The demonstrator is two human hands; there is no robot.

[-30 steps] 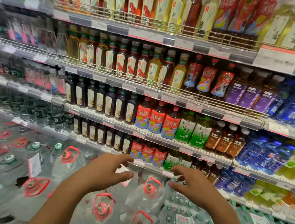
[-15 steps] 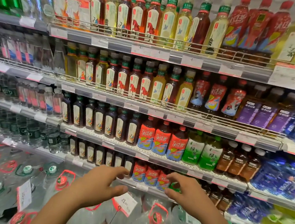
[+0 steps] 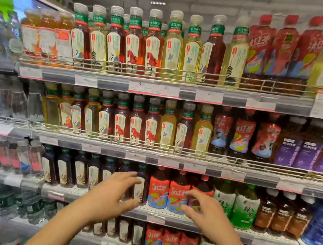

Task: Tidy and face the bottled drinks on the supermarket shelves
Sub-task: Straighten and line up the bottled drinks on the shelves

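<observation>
Both my hands are raised in front of the third shelf [image 3: 178, 218] of bottled drinks. My left hand [image 3: 112, 194] hovers before a row of dark tea bottles [image 3: 79, 172], fingers spread and loosely bent, holding nothing. My right hand [image 3: 202, 210] is in front of the red-labelled iced tea bottles [image 3: 177, 195], fingers curved and apart, thumb low; whether the fingertips touch a bottle is unclear. Green tea bottles [image 3: 245, 206] stand just right of that hand.
Above are two wire-fronted shelves [image 3: 155, 147] packed with tall tea bottles [image 3: 172, 46] in yellow and red-brown. Purple-labelled bottles [image 3: 307, 153] and blue bottles [image 3: 320, 225] stand at the right. Water bottles [image 3: 13, 101] fill the left. A lower shelf holds more red-labelled bottles [image 3: 153, 237].
The view has tilted upward, so the big water jugs left the frame. Both hands have risen from the lower shelf level to the third shelf's bottles.
</observation>
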